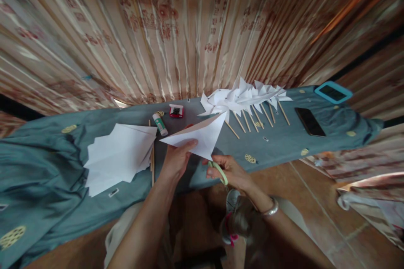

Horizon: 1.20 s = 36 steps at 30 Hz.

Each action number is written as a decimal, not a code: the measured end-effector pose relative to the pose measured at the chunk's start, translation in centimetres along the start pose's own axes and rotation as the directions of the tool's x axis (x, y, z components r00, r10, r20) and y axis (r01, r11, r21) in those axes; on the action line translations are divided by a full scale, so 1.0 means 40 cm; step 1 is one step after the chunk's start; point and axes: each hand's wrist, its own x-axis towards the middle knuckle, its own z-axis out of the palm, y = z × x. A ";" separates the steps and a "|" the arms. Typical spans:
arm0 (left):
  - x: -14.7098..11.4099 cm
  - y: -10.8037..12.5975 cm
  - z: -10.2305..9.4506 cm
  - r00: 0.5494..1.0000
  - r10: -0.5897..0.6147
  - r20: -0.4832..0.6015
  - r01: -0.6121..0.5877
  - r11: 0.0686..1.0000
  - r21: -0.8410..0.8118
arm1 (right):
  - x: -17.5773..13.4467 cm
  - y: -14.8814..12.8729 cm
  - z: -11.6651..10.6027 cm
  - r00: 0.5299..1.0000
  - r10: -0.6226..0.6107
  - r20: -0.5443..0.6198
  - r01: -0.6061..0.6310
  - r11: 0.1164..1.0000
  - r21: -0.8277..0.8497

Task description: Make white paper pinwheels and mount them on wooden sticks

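Note:
My left hand [181, 153] grips a folded sheet of white paper [205, 136], thumb on top and fingers underneath. The sheet hangs above the cloth with pointed corners at left, top and bottom. In my right hand [229, 170] is a pair of scissors with pale green handles [219, 172], fingers closed around the loops. The blades are hidden behind the paper's lower corner. Left of my hands lies a stack of white paper sheets [121, 155], with wooden sticks [153, 162] along its right edge. Several white paper pinwheels [243, 94] on sticks lie beyond my hands to the right.
A glue stick [160, 124] and a small open red box [176, 111] with dark contents lie near the back. On the right are a black phone [309, 122] and a blue-framed device [333, 92]. Grey-green cloth [271, 147] covers the narrow table; curtains [189, 29] hang behind it.

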 end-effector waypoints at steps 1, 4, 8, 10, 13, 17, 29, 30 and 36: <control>0.003 0.004 -0.002 1.000 0.006 -0.018 -0.006 1.000 -0.013 | -0.005 -0.005 -0.004 0.999 0.033 0.025 -0.032 0.999 -0.033; 0.015 0.016 -0.010 0.998 0.038 -0.043 -0.039 0.998 -0.042 | -0.023 -0.017 -0.029 0.988 0.101 0.113 -0.086 0.987 -0.133; 0.026 0.027 -0.020 0.994 0.072 -0.083 -0.076 0.996 -0.042 | -0.042 -0.031 -0.088 0.989 0.078 0.128 -0.058 0.986 -0.155; 0.027 0.025 -0.023 0.990 0.090 -0.108 -0.094 0.995 -0.028 | -0.048 -0.041 -0.118 1.000 -0.011 -0.010 0.009 0.985 -0.175; 0.020 0.010 -0.025 0.990 0.095 -0.103 -0.093 0.995 0.025 | -0.050 -0.058 -0.145 0.861 -0.311 -0.403 0.233 0.945 -0.231; 0.001 -0.025 -0.028 0.997 0.022 -0.079 -0.010 0.987 0.157 | -0.050 -0.078 -0.150 0.614 -0.553 -0.563 0.324 0.827 -0.460; -0.011 -0.039 -0.064 0.993 -0.093 0.068 0.039 0.827 0.561 | -0.021 -0.056 -0.142 0.774 -0.427 -0.467 0.245 0.883 -0.401; -0.012 -0.036 -0.062 0.991 -0.106 0.082 0.045 0.839 0.543 | -0.017 -0.059 -0.140 0.772 -0.407 -0.489 0.265 0.904 -0.335; -0.029 -0.024 -0.042 0.959 -0.162 0.231 0.113 0.971 0.210 | 0.005 -0.083 -0.123 0.687 -0.297 -0.663 0.377 0.926 -0.024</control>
